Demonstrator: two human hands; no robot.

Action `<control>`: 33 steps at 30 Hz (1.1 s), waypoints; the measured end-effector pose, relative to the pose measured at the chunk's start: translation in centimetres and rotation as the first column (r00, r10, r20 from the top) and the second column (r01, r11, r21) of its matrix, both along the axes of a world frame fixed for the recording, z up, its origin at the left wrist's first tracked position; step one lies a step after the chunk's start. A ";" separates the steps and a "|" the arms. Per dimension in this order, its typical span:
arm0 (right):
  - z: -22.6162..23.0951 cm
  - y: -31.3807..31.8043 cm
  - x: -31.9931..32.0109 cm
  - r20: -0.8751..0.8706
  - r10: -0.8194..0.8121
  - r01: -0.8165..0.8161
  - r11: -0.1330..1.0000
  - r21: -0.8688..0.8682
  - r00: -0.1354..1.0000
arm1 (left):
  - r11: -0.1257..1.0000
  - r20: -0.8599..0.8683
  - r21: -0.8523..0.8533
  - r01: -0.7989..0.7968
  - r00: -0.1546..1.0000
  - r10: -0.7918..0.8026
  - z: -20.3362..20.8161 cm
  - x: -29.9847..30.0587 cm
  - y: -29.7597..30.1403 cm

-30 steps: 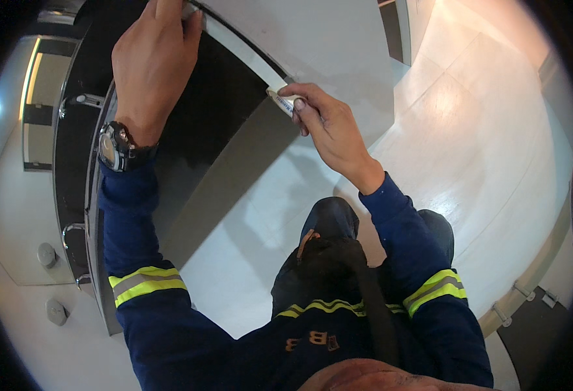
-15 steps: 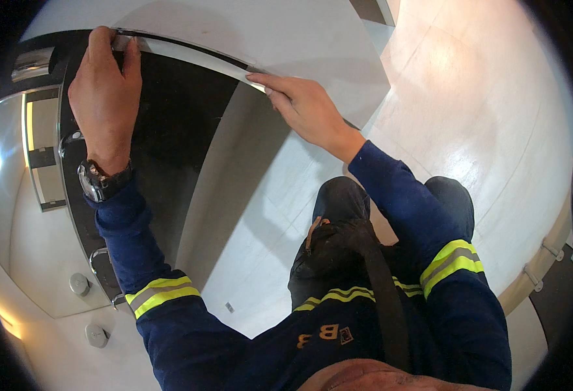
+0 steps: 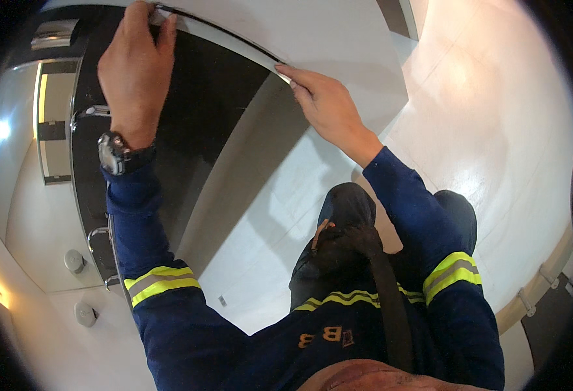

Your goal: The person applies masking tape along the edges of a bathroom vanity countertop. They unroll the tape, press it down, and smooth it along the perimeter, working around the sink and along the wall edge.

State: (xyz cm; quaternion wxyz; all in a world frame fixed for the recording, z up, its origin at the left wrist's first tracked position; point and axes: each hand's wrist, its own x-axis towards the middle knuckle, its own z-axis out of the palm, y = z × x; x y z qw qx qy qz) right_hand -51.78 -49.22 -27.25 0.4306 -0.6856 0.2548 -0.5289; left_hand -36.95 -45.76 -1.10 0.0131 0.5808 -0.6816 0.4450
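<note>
A long, thin pale strip (image 3: 234, 47) runs along the far edge of a glossy dark counter (image 3: 202, 91), against the white wall. My left hand (image 3: 137, 75), with a watch (image 3: 114, 153) on its wrist, pinches the strip's left end between thumb and fingers; the exact grip is partly hidden behind the hand. Farther right, my right hand (image 3: 332, 111) holds the strip's other end, thumb below and fingers along the top. Between the two hands a narrow dark line shows between strip and wall.
Chrome taps (image 3: 94, 112) stand along the counter's left side, beside a mirror (image 3: 19, 163). Two round grey fixtures (image 3: 73, 260) are at the lower left. Pale tiled floor (image 3: 469, 130) spreads to the right, with a wall rail (image 3: 527, 301) at the lower right.
The view has shifted, so the counter and both hands sit higher and farther right in the picture. Both hands keep the same hold on the strip.
</note>
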 end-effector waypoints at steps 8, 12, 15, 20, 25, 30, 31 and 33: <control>0.3 -0.4 -0.1 0.002 0.069 -0.069 0.994 0.087 0.998 | 0.995 -0.064 -0.077 0.063 0.996 -0.068 -1.5 -2.3 0.1; 0.7 -0.3 0.1 0.050 0.144 -0.150 0.977 0.149 0.988 | 0.997 -0.113 -0.065 0.033 0.993 -0.040 -1.3 -1.3 0.0; 0.6 -0.4 0.1 0.005 0.155 -0.154 0.977 0.149 0.988 | 0.986 -0.192 -0.126 0.109 0.972 -0.132 -1.9 -1.3 0.5; 0.5 -0.8 -0.6 -0.030 0.173 -0.164 0.969 0.183 0.985 | 0.898 0.021 -0.247 0.364 0.929 -0.370 -2.5 -1.8 1.1; 0.0 -1.1 -0.6 0.028 0.176 -0.179 0.973 0.146 0.984 | 0.943 -0.032 0.257 0.211 0.977 -0.210 -12.2 -0.1 4.1; 0.5 -0.4 -0.3 0.035 0.174 -0.177 0.962 0.206 0.984 | 0.895 0.262 0.424 -0.142 0.965 0.029 -14.9 1.5 5.0; 0.4 -0.4 -0.2 0.073 0.161 -0.173 0.962 0.210 0.984 | 0.900 0.263 0.416 -0.130 0.965 0.018 -14.9 1.5 4.7; -0.3 -0.3 0.3 0.148 0.141 -0.171 0.961 0.217 0.979 | 0.902 0.317 0.403 -0.155 0.948 0.021 -15.2 1.5 4.4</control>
